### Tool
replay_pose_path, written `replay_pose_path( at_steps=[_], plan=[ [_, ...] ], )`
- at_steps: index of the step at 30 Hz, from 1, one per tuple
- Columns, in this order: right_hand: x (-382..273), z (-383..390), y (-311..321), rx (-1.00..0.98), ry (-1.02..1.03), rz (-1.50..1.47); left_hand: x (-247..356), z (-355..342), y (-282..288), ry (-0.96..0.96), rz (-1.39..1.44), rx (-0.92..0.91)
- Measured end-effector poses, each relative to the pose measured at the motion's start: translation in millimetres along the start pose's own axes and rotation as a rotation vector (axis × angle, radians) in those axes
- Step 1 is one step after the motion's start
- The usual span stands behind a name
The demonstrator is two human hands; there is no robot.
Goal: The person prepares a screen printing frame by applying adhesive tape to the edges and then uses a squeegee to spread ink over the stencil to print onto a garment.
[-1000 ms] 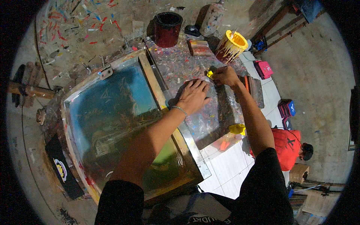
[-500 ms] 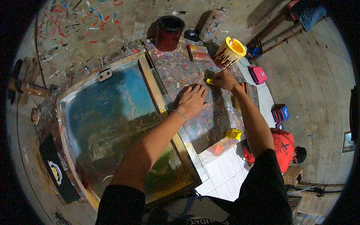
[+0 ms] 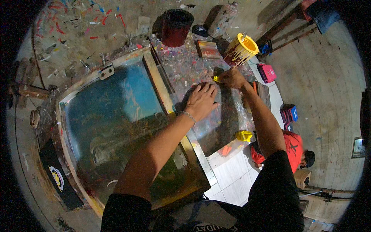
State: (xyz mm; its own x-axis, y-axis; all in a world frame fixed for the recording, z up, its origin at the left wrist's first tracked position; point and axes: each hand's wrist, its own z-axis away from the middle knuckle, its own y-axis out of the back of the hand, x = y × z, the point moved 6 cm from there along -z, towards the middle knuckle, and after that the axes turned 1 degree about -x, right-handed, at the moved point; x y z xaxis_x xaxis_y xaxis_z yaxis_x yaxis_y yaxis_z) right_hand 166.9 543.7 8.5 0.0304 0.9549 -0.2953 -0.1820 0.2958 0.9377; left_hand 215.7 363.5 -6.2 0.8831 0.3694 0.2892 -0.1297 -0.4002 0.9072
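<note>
My left hand (image 3: 201, 101) lies flat with fingers spread on the paint-stained tabletop (image 3: 185, 65), just right of a framed printing screen (image 3: 148, 77). Farther right, my right hand (image 3: 234, 78) is closed, pressed down at the table. A small bright yellow piece (image 3: 216, 79) sticks out from its fingertips; whether it is cloth, paper or tape I cannot tell. A larger crumpled yellow piece (image 3: 244, 135) lies at the table's near right edge, beside an orange patch (image 3: 225, 150). The wooden-edged screen, with dark blue-green mesh, fills the left side beneath my left forearm.
At the back stand a dark red bucket (image 3: 177, 29), a paint-smeared bottle (image 3: 222, 21) and a yellow-dripped paint pot (image 3: 241, 50). A wood-handled squeegee (image 3: 208, 49) lies between them. A person in a red shirt (image 3: 291, 149) is at the right, near pink and blue stacks.
The whole view has shifted slightly, so the table things sit a little higher and farther right. Both hands keep nearly the same places on the table.
</note>
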Motion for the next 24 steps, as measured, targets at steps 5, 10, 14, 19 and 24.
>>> replay_pose_path(
  at_steps=[5, 10, 14, 19, 24],
  plan=[
    [20.8, -5.0, -9.9, 0.103, 0.093, 0.105, 1.0, -2.7, -4.0, -0.032, -0.004, 0.039],
    [5.9, -5.1, -6.3, 0.122, 0.072, 0.224, 3.4, -2.8, 0.5, -0.028, -0.042, -0.061],
    [-23.0, -4.4, 14.6, 0.139, 0.073, 0.220, -0.4, -0.8, 0.7, -0.010, -0.051, -0.050],
    [-23.1, -20.3, 8.3, 0.003, -0.250, 0.102, 4.3, -1.7, 14.9, -0.027, -0.115, -0.052],
    [-62.7, 15.7, 33.9, -0.073, -0.190, 0.383, 19.7, -15.4, -8.9, 0.020, -0.297, -0.268]
  ],
)
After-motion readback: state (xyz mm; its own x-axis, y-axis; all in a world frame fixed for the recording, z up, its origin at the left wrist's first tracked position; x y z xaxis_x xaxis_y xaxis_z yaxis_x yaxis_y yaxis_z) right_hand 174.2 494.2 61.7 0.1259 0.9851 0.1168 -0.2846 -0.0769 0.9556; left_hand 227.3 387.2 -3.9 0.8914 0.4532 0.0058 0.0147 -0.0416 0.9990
